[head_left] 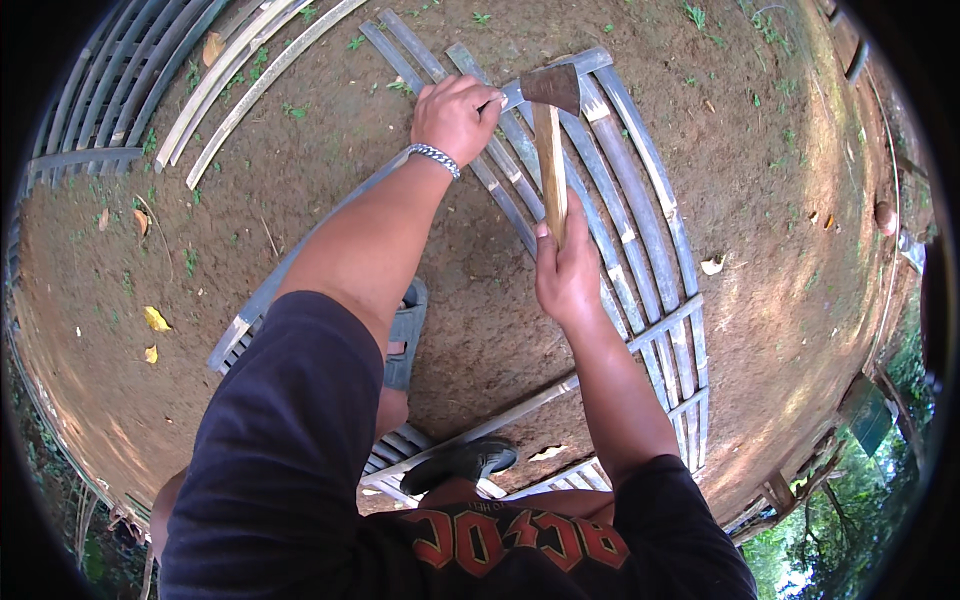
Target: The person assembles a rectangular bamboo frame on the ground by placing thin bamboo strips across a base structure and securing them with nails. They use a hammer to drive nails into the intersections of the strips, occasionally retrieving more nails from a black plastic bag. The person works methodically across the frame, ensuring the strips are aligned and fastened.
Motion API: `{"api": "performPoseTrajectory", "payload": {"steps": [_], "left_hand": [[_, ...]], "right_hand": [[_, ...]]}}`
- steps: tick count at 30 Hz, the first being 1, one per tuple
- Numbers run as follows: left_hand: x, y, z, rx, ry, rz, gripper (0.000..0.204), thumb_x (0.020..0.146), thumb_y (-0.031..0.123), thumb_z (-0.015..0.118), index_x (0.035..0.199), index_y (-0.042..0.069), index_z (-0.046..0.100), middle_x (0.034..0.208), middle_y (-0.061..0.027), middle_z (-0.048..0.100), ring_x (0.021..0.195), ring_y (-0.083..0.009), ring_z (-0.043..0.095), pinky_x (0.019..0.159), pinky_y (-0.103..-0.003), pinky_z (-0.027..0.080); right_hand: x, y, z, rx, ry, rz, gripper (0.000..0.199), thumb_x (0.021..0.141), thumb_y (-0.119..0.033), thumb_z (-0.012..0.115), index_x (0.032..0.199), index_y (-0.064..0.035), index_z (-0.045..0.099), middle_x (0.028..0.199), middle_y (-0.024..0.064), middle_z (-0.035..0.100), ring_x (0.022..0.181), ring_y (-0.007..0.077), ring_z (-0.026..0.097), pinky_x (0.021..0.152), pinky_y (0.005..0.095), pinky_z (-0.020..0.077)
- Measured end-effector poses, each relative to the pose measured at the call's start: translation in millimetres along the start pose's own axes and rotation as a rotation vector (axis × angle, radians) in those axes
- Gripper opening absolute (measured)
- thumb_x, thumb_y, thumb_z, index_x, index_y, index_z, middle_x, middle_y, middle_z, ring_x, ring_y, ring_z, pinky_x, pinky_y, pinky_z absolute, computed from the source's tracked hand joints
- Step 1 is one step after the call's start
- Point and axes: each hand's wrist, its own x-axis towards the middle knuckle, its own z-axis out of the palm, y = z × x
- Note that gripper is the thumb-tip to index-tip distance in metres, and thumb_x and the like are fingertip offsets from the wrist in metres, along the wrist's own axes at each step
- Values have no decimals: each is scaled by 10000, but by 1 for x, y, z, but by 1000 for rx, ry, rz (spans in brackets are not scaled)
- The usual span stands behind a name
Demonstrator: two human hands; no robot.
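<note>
- Right hand (566,272), centre of the frame, fist wrapped tight round the lower end of a hatchet (550,130) handle; head raised at upper centre, just right of the other hand.
- Left hand (455,115), upper centre, fingers curled down on a bamboo slat (520,205), pinning it against the other slats.
- Slats fanned on bare dirt (300,230) from upper centre down to lower right, crossed by two rails (660,325) at centre right.
- Loose strips (240,85) at upper left, well apart; finished panel (95,110) at far upper left.
- Sandal (405,335) at centre standing on a long slat; shoe (460,462) at lower centre on another rail.
- Likely hazard: blade touching or just beside the left fingertips, so a glancing stroke could cut them.
- Also possible: slat skidding under the blow, since held only by hand and foot weight.
- Possible too: split running off line along the grain, ruining the slat.
- No containers in view; nothing held in anything.
</note>
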Motion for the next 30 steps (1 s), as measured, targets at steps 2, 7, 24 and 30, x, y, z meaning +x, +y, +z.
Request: {"api": "performPoseTrajectory", "payload": {"steps": [2,7,24,30], "left_hand": [[0,1,-1,8,-6,-4,101,867,214,726,880,131,781,908,-1,726,920,-240,677,845,-395,486],[1,1,-2,1,-1,-17,104,867,221,731,874,133,787,912,-2,732,922,-241,679,848,-396,493],[0,1,-3,-11,-12,-44,97,858,203,727,878,132,789,931,-3,735,926,-240,684,860,-397,497],[1,2,-2,-16,-33,-48,99,864,199,719,880,131,789,936,-3,734,927,-250,683,866,-401,493]], "right_hand": [[6,0,-1,-28,10,-78,556,1011,-116,545,1524,-59,338,1236,359,614,1125,523,618,929,543,516],[10,-5,3,-70,-7,2,558,1016,-106,545,1528,-45,332,1234,342,626,1145,503,623,959,514,508],[22,-2,6,-43,32,-27,557,994,-91,557,1514,-85,355,1259,326,619,1120,510,623,925,545,518],[24,9,7,-186,-59,48,548,994,-82,556,1510,-88,371,1264,322,621,1109,505,632,914,535,527]]}}
